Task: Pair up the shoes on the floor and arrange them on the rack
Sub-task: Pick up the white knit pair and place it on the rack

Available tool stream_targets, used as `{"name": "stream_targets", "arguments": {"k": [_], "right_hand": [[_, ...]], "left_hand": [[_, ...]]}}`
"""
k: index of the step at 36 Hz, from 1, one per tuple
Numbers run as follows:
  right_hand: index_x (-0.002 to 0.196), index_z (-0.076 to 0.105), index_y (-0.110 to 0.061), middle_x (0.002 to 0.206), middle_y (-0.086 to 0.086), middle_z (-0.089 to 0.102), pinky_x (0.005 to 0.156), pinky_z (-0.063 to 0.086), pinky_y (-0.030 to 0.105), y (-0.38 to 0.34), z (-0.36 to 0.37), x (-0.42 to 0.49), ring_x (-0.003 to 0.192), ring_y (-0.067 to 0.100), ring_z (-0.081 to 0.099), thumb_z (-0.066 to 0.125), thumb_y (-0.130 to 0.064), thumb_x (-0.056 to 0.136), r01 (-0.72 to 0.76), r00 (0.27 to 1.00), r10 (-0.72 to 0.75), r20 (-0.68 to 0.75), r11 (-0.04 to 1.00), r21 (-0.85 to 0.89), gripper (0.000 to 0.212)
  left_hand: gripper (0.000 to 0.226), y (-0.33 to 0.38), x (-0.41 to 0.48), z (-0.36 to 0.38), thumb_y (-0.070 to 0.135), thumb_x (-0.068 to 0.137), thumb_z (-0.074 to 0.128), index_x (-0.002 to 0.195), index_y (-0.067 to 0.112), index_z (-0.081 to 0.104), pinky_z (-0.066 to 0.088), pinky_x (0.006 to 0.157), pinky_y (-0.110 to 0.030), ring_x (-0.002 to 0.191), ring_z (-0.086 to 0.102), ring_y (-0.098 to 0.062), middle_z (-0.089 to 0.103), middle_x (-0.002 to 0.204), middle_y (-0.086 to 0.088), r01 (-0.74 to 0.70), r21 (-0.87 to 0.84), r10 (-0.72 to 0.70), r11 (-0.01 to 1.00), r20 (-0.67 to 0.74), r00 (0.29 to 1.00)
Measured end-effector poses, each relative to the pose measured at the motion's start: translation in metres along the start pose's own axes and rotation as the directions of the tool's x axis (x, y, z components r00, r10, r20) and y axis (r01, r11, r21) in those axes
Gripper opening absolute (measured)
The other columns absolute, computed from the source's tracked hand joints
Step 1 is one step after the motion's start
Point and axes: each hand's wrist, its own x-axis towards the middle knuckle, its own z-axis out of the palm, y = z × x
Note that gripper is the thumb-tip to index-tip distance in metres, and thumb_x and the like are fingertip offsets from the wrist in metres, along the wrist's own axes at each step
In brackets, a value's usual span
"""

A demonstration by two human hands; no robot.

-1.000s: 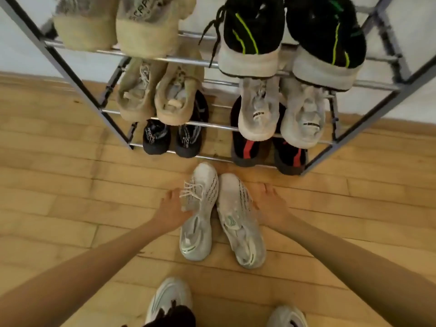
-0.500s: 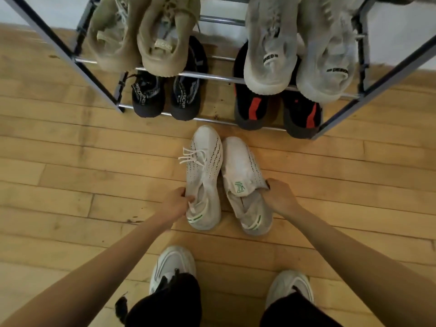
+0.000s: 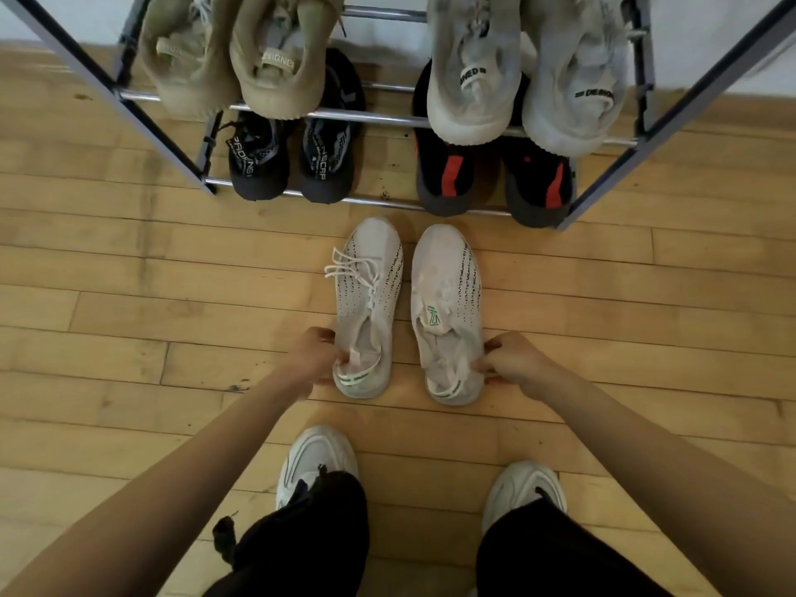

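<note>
On the wooden floor (image 3: pixel 129 295), just in front of the rack (image 3: pixel 672 122): left white shoe (image 3: pixel 368 295) and right white shoe (image 3: pixel 448 295), side by side, toes toward the rack, with a narrow gap between. Both knit, with rows of small dark marks too small to read. Green logo (image 3: pixel 433 316) on the tongue of the right one, green stripes at both heels. Left hand (image 3: pixel 312 364) pinching the heel collar of the left white shoe, fingers curled over its edge. Right hand (image 3: pixel 512 359) pinching the outer side of the right white shoe's collar near the heel, fingers likewise curled.

On the lowest tier of the rack, heels outward: black pair (image 3: pixel 327 165) at left, with white lettering down the heels, legible only in part as "SCRF" on one. Black pair with red stripes (image 3: pixel 448 174) at right.

On the tier above: tan pair (image 3: pixel 275 58) over the left black pair, one heel tab reading "SIGNED" with the first letters cut off. Pale grey pair (image 3: pixel 474 79) at right, heel tabs reading "IGNED" and "DESIGN", again incomplete. Both upper pairs with heels hanging over the front chrome bar (image 3: pixel 379 118).

Nearest the camera: worn white sneakers (image 3: pixel 316 454) under black trouser legs (image 3: pixel 301 545), apart from the held pair.
</note>
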Motion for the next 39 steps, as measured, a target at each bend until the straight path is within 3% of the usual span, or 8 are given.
{"name": "stream_targets", "arguments": {"k": [3,5,10,15,21,27,31,39], "right_hand": [[0.106,0.063,0.008,0.106,0.025,0.066,0.068,0.055,0.037,-0.001,0.003,-0.006,0.081,0.027,0.06,0.06,-0.003,0.081,0.014,1.0,-0.016,-0.024,0.997,-0.078,0.027],[0.111,0.058,-0.003,0.109,0.016,0.063,0.061,0.053,0.032,-0.003,0.004,-0.009,0.088,0.025,0.06,0.056,-0.01,0.083,0.032,0.999,-0.034,-0.015,0.991,-0.129,0.029],[0.125,0.038,-0.005,0.119,0.011,0.052,0.07,0.054,0.038,-0.006,0.011,-0.017,0.102,0.027,0.054,0.047,-0.014,0.091,0.043,0.999,-0.04,0.034,0.997,-0.068,0.037],[0.077,0.055,-0.005,0.075,0.008,0.06,0.069,0.06,0.039,-0.008,0.016,-0.023,0.068,0.019,0.06,0.053,-0.003,0.085,0.009,0.991,-0.028,0.131,0.989,0.145,0.008],[0.089,0.058,-0.012,0.086,0.008,0.064,0.06,0.056,0.031,-0.009,0.01,-0.032,0.073,0.02,0.061,0.059,0.002,0.084,-0.004,0.971,-0.045,0.235,0.98,0.201,0.014],[0.104,0.052,-0.008,0.103,0.01,0.06,0.075,0.058,0.047,0.01,0.011,-0.051,0.095,0.03,0.061,0.061,0.005,0.076,0.15,0.987,-0.155,0.049,0.985,0.084,0.033],[0.119,0.05,-0.007,0.103,0.006,0.062,0.073,0.059,0.047,0.014,0.003,-0.076,0.089,0.027,0.065,0.064,-0.002,0.078,0.328,0.942,-0.326,-0.086,0.945,0.011,0.044],[0.131,0.048,-0.01,0.113,0.003,0.064,0.083,0.051,0.035,-0.021,-0.029,-0.13,0.101,0.021,0.061,0.064,-0.011,0.086,0.6,0.713,-0.617,-0.333,0.783,-0.167,0.047]], "left_hand": [[0.043,0.004,-0.004,0.0,-0.009,0.08,0.053,0.122,-0.004,0.052,0.049,0.058,-0.031,0.074,0.058,-0.025,0.062,0.095,-0.016,0.016,-0.004,-0.015,1.0,0.086,0.996],[0.041,0.002,-0.007,0.003,-0.004,0.08,0.057,0.121,0.001,0.053,0.047,0.067,-0.035,0.076,0.058,-0.026,0.064,0.096,-0.016,0.019,-0.023,-0.016,1.0,0.122,0.992],[0.055,-0.007,-0.015,0.013,0.009,0.081,0.065,0.131,0.016,0.043,0.052,0.069,-0.035,0.084,0.061,-0.022,0.063,0.105,-0.006,-0.003,-0.157,0.022,0.988,0.12,0.993],[0.062,-0.011,-0.023,0.009,0.009,0.085,0.066,0.138,0.016,0.035,0.054,0.074,-0.05,0.105,0.061,-0.032,0.061,0.121,-0.015,0.008,-0.218,0.038,0.976,0.204,0.978],[0.062,-0.011,-0.029,0.013,-0.011,0.082,0.059,0.135,0.011,0.035,0.055,0.072,-0.051,0.099,0.059,-0.036,0.058,0.117,-0.02,-0.064,-0.214,0.096,0.975,0.143,0.985],[0.058,-0.018,-0.044,0.018,-0.014,0.083,0.055,0.13,0.015,0.039,0.056,0.072,-0.046,0.099,0.06,-0.032,0.054,0.121,-0.016,-0.188,-0.212,0.205,0.959,0.061,0.977],[0.056,-0.008,-0.063,0.013,-0.012,0.083,0.056,0.13,0.015,0.04,0.055,0.074,-0.044,0.108,0.057,-0.034,0.052,0.123,-0.015,-0.298,-0.223,0.313,0.928,0.035,0.949],[0.051,0.041,-0.113,-0.014,-0.008,0.083,0.061,0.124,0.017,0.043,0.051,0.069,-0.033,0.1,0.056,-0.023,0.055,0.11,-0.002,-0.582,-0.224,0.594,0.782,-0.014,0.804]]}}
